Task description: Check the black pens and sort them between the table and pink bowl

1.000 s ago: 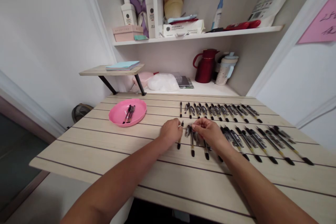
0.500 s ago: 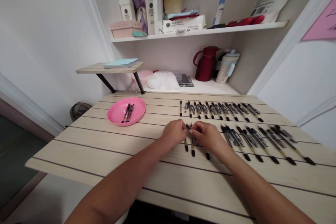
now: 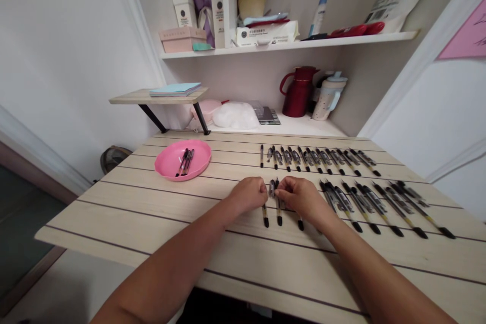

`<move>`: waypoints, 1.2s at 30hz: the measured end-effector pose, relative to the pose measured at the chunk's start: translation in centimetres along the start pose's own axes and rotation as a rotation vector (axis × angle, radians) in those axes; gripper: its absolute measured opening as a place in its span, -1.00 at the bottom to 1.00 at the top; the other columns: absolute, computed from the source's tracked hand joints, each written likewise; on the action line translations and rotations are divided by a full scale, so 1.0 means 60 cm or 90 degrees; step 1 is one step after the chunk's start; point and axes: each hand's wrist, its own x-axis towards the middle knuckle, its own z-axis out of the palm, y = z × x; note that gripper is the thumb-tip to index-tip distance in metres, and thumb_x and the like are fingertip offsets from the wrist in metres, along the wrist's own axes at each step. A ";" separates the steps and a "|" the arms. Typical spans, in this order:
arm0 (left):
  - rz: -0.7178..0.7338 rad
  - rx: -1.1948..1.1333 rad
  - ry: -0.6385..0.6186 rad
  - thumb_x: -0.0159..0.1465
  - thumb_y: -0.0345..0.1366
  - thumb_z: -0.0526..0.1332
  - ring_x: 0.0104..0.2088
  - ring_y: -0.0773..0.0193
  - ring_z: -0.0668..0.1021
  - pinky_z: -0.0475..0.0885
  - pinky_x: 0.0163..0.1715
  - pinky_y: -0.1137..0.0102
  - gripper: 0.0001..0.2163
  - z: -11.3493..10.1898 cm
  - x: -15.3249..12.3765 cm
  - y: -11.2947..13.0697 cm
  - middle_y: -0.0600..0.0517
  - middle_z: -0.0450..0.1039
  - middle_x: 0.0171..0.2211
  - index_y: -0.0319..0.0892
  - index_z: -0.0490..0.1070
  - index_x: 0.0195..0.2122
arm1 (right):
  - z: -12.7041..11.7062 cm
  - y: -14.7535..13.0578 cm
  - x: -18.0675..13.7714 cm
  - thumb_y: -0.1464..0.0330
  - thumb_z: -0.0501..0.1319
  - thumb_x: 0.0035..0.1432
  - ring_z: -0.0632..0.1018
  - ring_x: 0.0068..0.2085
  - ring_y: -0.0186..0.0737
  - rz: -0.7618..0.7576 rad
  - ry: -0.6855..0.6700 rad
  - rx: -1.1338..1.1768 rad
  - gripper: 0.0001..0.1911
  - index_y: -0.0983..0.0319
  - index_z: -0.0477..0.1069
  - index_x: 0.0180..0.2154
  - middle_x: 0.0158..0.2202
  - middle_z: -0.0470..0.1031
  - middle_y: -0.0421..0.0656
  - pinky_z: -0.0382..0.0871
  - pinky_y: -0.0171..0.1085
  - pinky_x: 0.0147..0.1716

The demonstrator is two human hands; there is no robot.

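Note:
My left hand (image 3: 248, 194) is closed in a fist-like pinch around the upper end of a slim pen (image 3: 266, 216), whose black end points toward me. My right hand (image 3: 301, 196) has thumb and index finger pinched together at a second slim pen (image 3: 279, 216); its exact hold is partly hidden. Between the hands lies a short, clear and dark pen piece (image 3: 272, 188). Under my right hand, the black end of another pen (image 3: 300, 225) sticks out. To the right lies a row of pens and short clear pieces (image 3: 374, 205).
A farther row of pens and clear pieces (image 3: 315, 159) runs along the table (image 3: 152, 223). On the left, a pink plate (image 3: 161, 166) holds several pens. Behind stand a small raised shelf (image 3: 132, 97), a red jug (image 3: 299, 92) and a pale tumbler (image 3: 327, 98).
My left hand has shifted slightly left and toward me with its pen. A gap has opened between the hands, showing the short pen piece. My right hand has barely moved.

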 end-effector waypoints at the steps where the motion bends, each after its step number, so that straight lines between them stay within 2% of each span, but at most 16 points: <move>1: -0.003 -0.010 0.010 0.01 -0.34 0.10 -0.49 0.34 0.41 0.21 -0.54 0.50 -0.89 -0.003 0.000 -0.001 0.05 0.44 -0.50 -0.18 0.39 -0.45 | 0.003 -0.002 -0.002 0.32 0.10 -0.07 0.36 -0.60 -0.35 -0.012 -0.011 -0.007 -0.87 0.20 0.29 -0.59 -0.67 0.36 -0.26 0.14 -0.38 -0.59; 5: -0.031 -0.116 0.028 0.03 -0.32 0.09 -0.59 0.40 0.34 0.17 -0.60 0.52 -0.88 -0.011 0.003 0.000 0.09 0.36 -0.62 -0.21 0.38 -0.53 | 0.014 -0.007 -0.007 0.37 0.10 -0.09 0.35 -0.57 -0.35 -0.070 -0.007 -0.051 -0.92 0.19 0.25 -0.58 -0.63 0.37 -0.25 0.13 -0.38 -0.57; 10: -0.173 -0.415 -0.099 0.02 -0.24 0.14 -0.74 0.52 0.20 0.06 -0.72 0.55 -0.83 -0.018 0.002 0.014 0.11 0.33 -0.66 -0.24 0.33 -0.57 | 0.015 -0.015 -0.011 0.38 0.10 -0.07 0.32 -0.60 -0.36 -0.092 0.021 -0.049 -0.90 0.18 0.18 -0.56 -0.64 0.36 -0.26 0.11 -0.39 -0.59; 16: -0.177 -0.628 -0.165 -0.04 -0.24 0.24 -0.75 0.58 0.17 -0.10 -0.75 0.57 -0.82 -0.027 -0.002 0.004 0.10 0.35 -0.63 -0.26 0.31 -0.53 | 0.010 -0.031 -0.018 0.33 0.13 -0.03 0.35 -0.57 -0.35 -0.117 0.076 -0.027 -0.88 0.18 0.20 -0.52 -0.58 0.39 -0.24 0.15 -0.39 -0.57; 19: -0.186 -0.678 -0.187 -0.05 -0.22 0.26 -0.75 0.59 0.16 -0.12 -0.74 0.57 -0.79 -0.030 -0.001 -0.001 0.12 0.31 -0.66 -0.26 0.30 -0.55 | 0.009 -0.034 -0.019 0.31 0.13 -0.01 0.39 -0.54 -0.33 -0.119 0.075 -0.001 -0.91 0.18 0.27 -0.48 -0.55 0.43 -0.21 0.20 -0.37 -0.53; 25: -0.219 -0.710 -0.167 -0.06 -0.21 0.27 -0.74 0.61 0.16 -0.13 -0.74 0.58 -0.76 -0.026 0.005 -0.003 0.11 0.33 -0.61 -0.26 0.27 -0.55 | 0.006 -0.023 -0.015 0.33 0.07 0.04 0.46 -0.42 -0.25 -0.175 0.048 -0.008 -0.83 0.17 0.43 -0.40 -0.46 0.49 -0.17 0.28 -0.30 -0.39; 32: -0.228 -0.748 -0.125 -0.02 -0.22 0.25 -0.75 0.61 0.16 -0.14 -0.74 0.57 -0.77 -0.014 0.004 0.002 0.13 0.30 -0.63 -0.26 0.26 -0.55 | 0.007 -0.015 -0.012 0.35 0.05 0.08 0.45 -0.37 -0.21 -0.241 0.059 -0.123 -0.80 0.16 0.45 -0.37 -0.40 0.49 -0.11 0.25 -0.28 -0.38; 36: -0.227 -0.753 -0.112 -0.01 -0.23 0.24 -0.76 0.60 0.16 -0.13 -0.75 0.57 -0.78 -0.010 0.002 0.008 0.14 0.27 -0.65 -0.25 0.24 -0.57 | 0.007 -0.013 -0.010 0.33 0.04 0.10 0.45 -0.40 -0.23 -0.227 0.077 -0.149 -0.80 0.18 0.43 -0.40 -0.40 0.49 -0.12 0.22 -0.30 -0.41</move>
